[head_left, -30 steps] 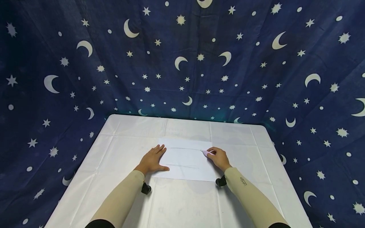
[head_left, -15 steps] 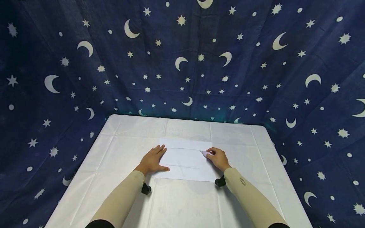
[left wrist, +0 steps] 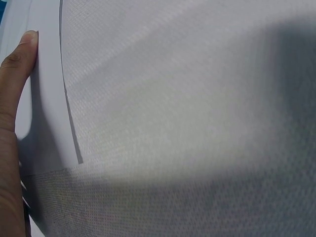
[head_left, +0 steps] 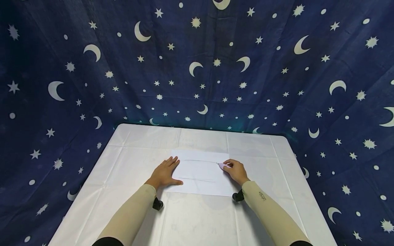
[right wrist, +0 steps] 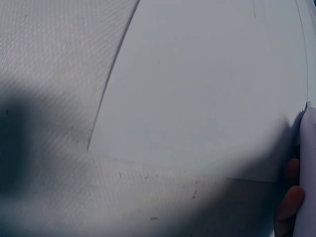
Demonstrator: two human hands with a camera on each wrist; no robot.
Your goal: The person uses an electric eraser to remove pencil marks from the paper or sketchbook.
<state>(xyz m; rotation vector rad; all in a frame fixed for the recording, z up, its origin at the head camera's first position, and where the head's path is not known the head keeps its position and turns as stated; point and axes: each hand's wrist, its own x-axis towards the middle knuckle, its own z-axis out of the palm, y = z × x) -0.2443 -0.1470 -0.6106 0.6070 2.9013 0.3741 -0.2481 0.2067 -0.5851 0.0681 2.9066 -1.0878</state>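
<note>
A white sheet of paper [head_left: 197, 171] lies on the table, with two thin, roughly parallel lines across it. My left hand [head_left: 166, 172] rests with spread fingers over the sheet's left edge; in the left wrist view its thumb [left wrist: 22, 59] lies along the paper [left wrist: 47, 108]. In my right hand [head_left: 236, 171], at the sheet's right side, a lilac tool [head_left: 223, 165] with a slim tapered tip is pinched. Its tip meets the right end of the upper line. The right wrist view shows the lilac tool [right wrist: 308, 168] at the edge, fingertips [right wrist: 290, 202] beside it.
A white cloth with fold creases covers the table [head_left: 197, 218]. Dark blue curtains [head_left: 172, 68] with moons and stars stand behind and at both sides. The paper's corner and bare cloth [right wrist: 44, 44] show in the right wrist view.
</note>
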